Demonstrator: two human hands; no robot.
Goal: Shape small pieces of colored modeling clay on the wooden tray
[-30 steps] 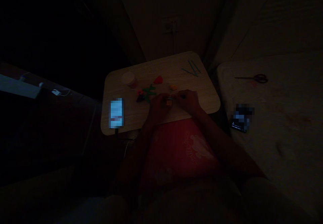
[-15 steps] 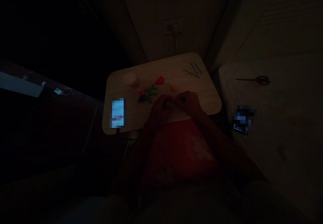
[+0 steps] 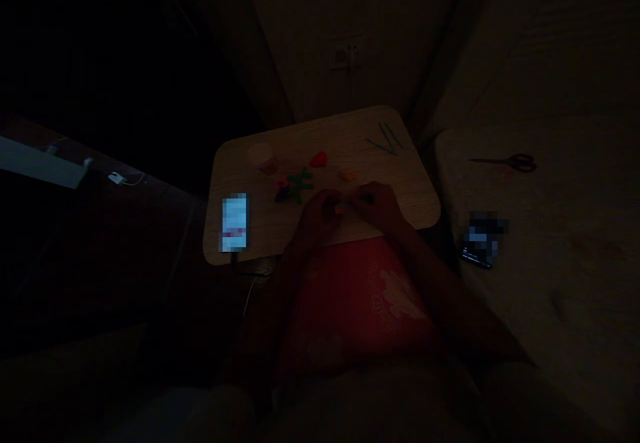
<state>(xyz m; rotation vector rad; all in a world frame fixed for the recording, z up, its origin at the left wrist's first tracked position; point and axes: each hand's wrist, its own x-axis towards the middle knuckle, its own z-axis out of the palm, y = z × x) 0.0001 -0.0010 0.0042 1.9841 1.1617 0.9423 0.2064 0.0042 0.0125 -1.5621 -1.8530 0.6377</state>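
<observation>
My left hand [image 3: 319, 215] and my right hand [image 3: 379, 204] meet near the front edge of a small wooden table [image 3: 230, 156], fingers curled and fingertips almost together. Between the fingertips is a small orange piece with a greenish strip along it [image 3: 341, 208]; dimness and the fingers hide its exact shape. Beyond the hands lies an orange-yellow lump [image 3: 348, 174]. Left of that are a red lump [image 3: 319, 158], a branching green piece [image 3: 301, 182] and a dark lump with pink on it [image 3: 283, 190]; these look like modelling clay.
A lidded tub [image 3: 263, 157] stands at the table's left rear. A lit phone [image 3: 235, 223], cabled, lies at the front left. Several thin green sticks [image 3: 385, 140] rest at the right rear. Scissors [image 3: 515, 162] and a dark device [image 3: 479, 243] lie on the pale surface to the right.
The orange piece between my fingertips showed more plainly a second ago, was mostly covered half a second ago, and shows partly now. My hands stay together; the view has shifted slightly.
</observation>
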